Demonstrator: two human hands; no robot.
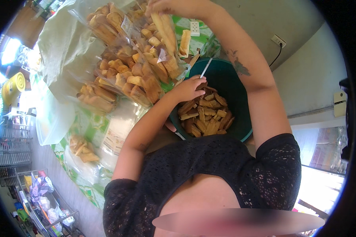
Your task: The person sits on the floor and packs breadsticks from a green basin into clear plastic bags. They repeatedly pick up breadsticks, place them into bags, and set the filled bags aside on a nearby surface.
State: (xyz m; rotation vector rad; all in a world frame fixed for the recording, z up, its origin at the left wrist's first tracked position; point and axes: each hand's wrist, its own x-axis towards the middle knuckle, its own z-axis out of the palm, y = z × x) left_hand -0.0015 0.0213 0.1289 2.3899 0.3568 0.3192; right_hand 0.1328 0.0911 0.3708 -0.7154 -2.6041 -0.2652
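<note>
My left hand [189,89] is over the rim of a dark green tub [239,93], fingers closed around a thin white stick [206,68] that slants up from it. Inside the tub lie many golden-brown fried-looking pieces [209,114], like strips of bread. At the far end of the table, my right hand [160,7] is bent down with its fingers together at the top of a long, pale yellow strip of the same food [164,31]. The strip stands among filled clear bags [136,75]; its lower end merges with them.
Clear bags of golden pieces crowd the green-and-white tablecloth [93,126], with a smaller bag [83,149] near its left edge. Flat empty bags [120,126] lie beside them. A white power strip [194,28] is behind the tub. A wire rack [47,201] stands lower left.
</note>
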